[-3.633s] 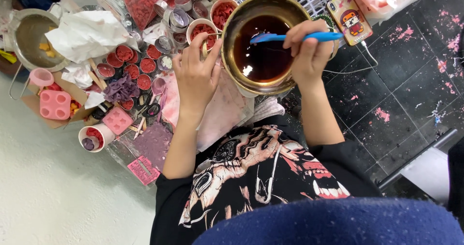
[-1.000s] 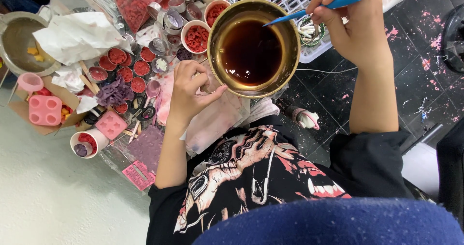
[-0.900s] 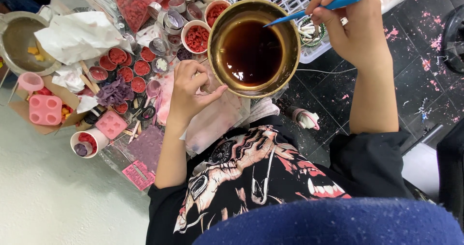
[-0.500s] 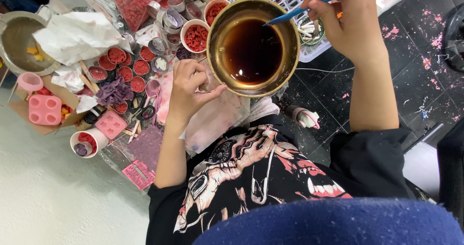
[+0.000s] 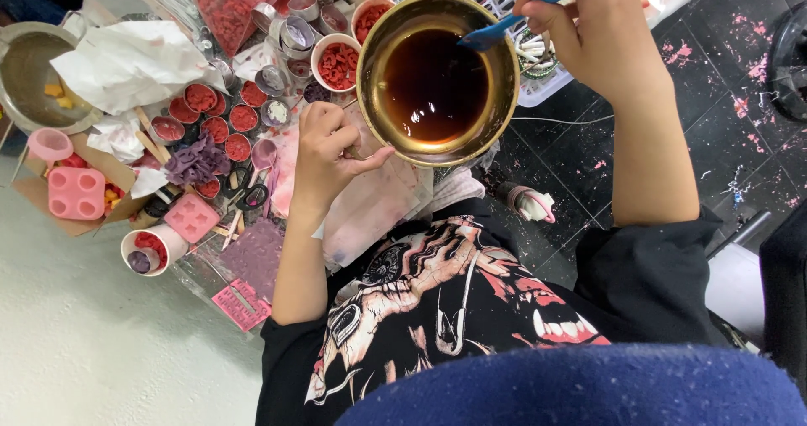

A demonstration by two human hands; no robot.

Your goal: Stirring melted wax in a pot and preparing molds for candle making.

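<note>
One round metal bowl [image 5: 437, 79] of dark, glossy liquid sits at twelve o'clock, steadied at its seven o'clock rim by the left hand [image 5: 329, 153], fingers curled shut on what seems to be its handle. At two o'clock the right hand [image 5: 593, 31] pinches a blue plastic spatula [image 5: 530, 7], its tip resting at the rim, so stirring looks paused; dipping back in calls for a level bowl. Small red-filled tins [image 5: 220, 111] and pink silicone moulds [image 5: 77, 192] crowd nine o'clock.
</note>
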